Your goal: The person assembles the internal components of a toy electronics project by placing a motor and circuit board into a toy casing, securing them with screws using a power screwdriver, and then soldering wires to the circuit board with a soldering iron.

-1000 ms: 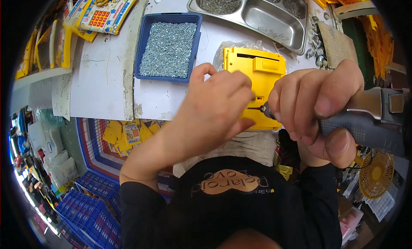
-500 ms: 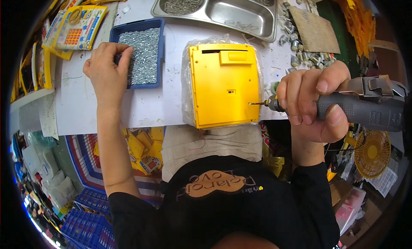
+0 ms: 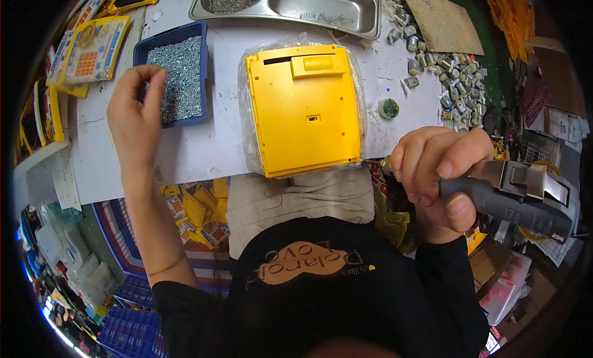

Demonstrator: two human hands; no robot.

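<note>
A yellow plastic housing [image 3: 302,117] with a slot, a raised cover and a small switch opening lies on clear plastic wrap in front of me. To its left stands a blue tray [image 3: 204,62] full of small silver screws [image 3: 182,74]. My left hand [image 3: 136,105] is over the tray's left side, fingers curled with thumb and forefinger close together. Whatever they pinch is too small to make out. In my right hand [image 3: 441,170] is a dark grey electric screwdriver [image 3: 513,203], gripped at the table's front right edge. Its bit is not clearly visible.
At the back, a steel compartment tray [image 3: 290,6] holds small metal parts. Small motors [image 3: 457,86] are heaped at the right near a brown board [image 3: 441,21]. A little green pot [image 3: 388,108] stands right of the housing. Yellow printed panels [image 3: 96,49] are stacked at the left.
My right hand has drawn the screwdriver toward me, off the housing's lower right corner. The left hand stays at the screw tray. The whole view has shifted slightly.
</note>
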